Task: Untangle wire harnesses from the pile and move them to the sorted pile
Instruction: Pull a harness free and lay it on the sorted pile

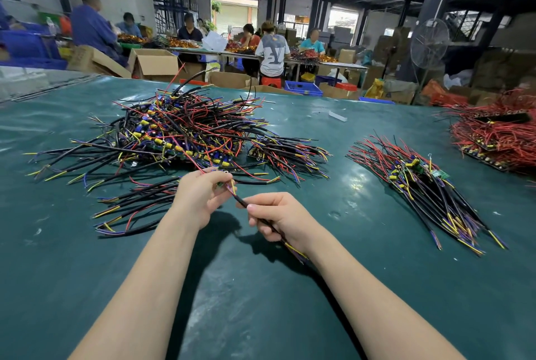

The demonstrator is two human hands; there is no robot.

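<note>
A big tangled pile of wire harnesses (179,130), black, red, yellow and blue, lies on the green table (261,301) at the centre left. The sorted pile (420,185), its harnesses lying side by side, is to the right. Between my hands, just in front of the tangle, runs one wire harness (240,201) with a black sheath. My left hand (200,194) pinches its board end, from which a red wire leads back into the tangle. My right hand (278,219) grips the sheath, and the yellow and blue tips stick out behind the wrist.
A smaller bunch of harnesses (287,150) lies right of the tangle, and loose ones (136,206) left of my left hand. A heap of red wires (499,139) sits at the far right edge. Several people work at tables behind, among cardboard boxes and a fan (429,43).
</note>
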